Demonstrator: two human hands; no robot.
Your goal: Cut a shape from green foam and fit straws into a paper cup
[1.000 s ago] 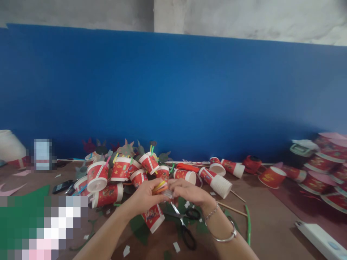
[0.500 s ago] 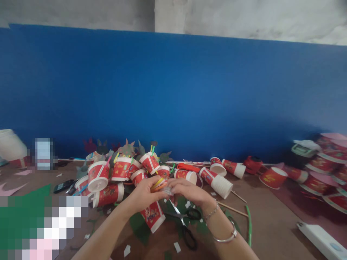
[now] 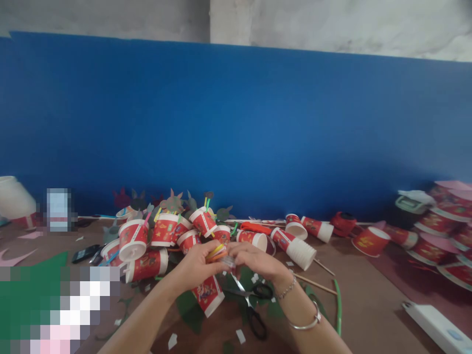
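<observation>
My left hand point(image 3: 195, 263) is closed, its thumb and fingers pinching a small bundle of yellow and orange ring-like bands point(image 3: 217, 251). From the left, my right hand point(image 3: 256, 259) meets it with curled fingers at a clear, shiny piece point(image 3: 229, 264) beside the bands; its exact kind is too small to make out. Just below my hands a red printed paper cup point(image 3: 208, 296) lies on its side. Under my right wrist rests a pair of black-handled scissors point(image 3: 250, 295), blades partly apart.
Red paper cups point(image 3: 165, 230) with coloured sticks and paper shapes pile up behind my left hand. A stack of nested cups point(image 3: 295, 248) lies to the right. White paper scraps point(image 3: 241, 336), a green strip point(image 3: 338, 305) and a white box-like object point(image 3: 435, 324) are on the brown table.
My hands stay almost where they were. The clear piece between them has shifted slightly, and my right fingers have moved a little.
</observation>
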